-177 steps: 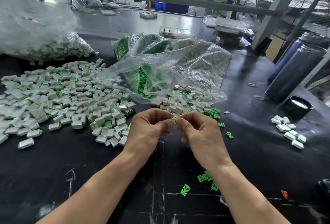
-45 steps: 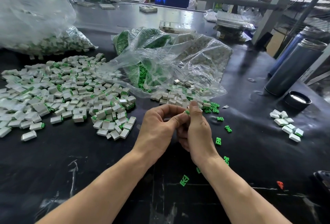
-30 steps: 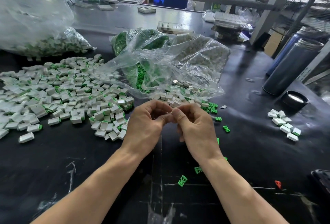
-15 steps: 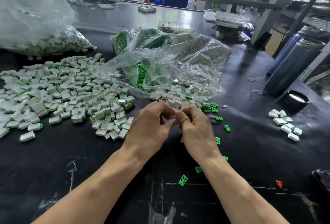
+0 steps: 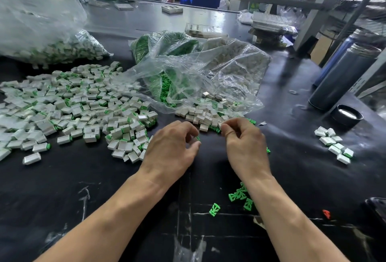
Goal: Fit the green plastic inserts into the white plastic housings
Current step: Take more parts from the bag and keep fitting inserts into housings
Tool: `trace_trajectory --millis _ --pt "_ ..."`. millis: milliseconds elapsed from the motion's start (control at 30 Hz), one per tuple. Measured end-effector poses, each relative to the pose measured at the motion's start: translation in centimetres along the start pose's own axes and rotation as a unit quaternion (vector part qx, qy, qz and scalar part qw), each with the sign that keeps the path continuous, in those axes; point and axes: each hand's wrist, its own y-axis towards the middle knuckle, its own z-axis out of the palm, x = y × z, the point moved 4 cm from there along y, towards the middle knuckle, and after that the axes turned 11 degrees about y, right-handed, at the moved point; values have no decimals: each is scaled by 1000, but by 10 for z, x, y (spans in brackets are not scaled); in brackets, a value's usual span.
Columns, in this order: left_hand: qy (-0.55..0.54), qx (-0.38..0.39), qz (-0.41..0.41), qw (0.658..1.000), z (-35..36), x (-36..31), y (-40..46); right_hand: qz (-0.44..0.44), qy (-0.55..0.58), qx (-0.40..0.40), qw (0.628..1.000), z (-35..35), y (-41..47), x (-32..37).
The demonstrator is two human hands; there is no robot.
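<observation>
My left hand [image 5: 173,149] has its fingers curled round a small piece; only a green tip [image 5: 198,138] of it shows between thumb and fingers. My right hand [image 5: 245,142] is apart from the left, its curled fingertips at the near edge of a heap of white housings [image 5: 203,115]. I cannot tell whether it holds one. A clear bag [image 5: 208,69] behind the heap holds green inserts [image 5: 166,86] and more housings. Loose green inserts [image 5: 238,196] lie by my right forearm, with one [image 5: 214,210] nearer the middle.
A wide spread of white housings with green inserts fitted [image 5: 83,111] covers the black table [image 5: 104,188] at left, with a filled bag [image 5: 41,38] behind it. At right are a small group of housings [image 5: 334,144], two metal flasks [image 5: 342,78], a black cap [image 5: 346,114] and a red piece [image 5: 326,214].
My hands were pinched together on one piece; now they have parted. The left keeps the piece, and the right has moved forward and right to the heap of housings.
</observation>
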Motion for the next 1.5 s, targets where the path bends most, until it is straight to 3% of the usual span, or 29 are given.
trace_trajectory --millis 200,500,600,700,800,900,1133,1300,1500 --pt "154 16 -22 988 -6 9 3 33 -162 -22 986 -23 14 -8" --pt "347 84 -113 927 -18 31 13 58 -228 39 971 -21 17 -9" --pt "299 56 -70 950 -14 27 13 56 -222 51 972 -20 16 -6" --pt "180 43 53 981 -3 7 10 48 -224 52 972 -17 13 -2" --pt "162 80 146 972 13 -9 7 49 -241 49 968 -17 13 -2" --pt "174 111 161 965 27 -10 6 74 -272 57 958 -19 14 -5" --pt "123 -13 130 984 9 -10 7 88 -284 92 950 -16 14 -6" --pt "124 22 34 992 9 -1 8 89 -274 94 953 -19 12 -4" --pt "156 54 -15 986 3 0 8 104 -290 100 946 -22 12 -3"
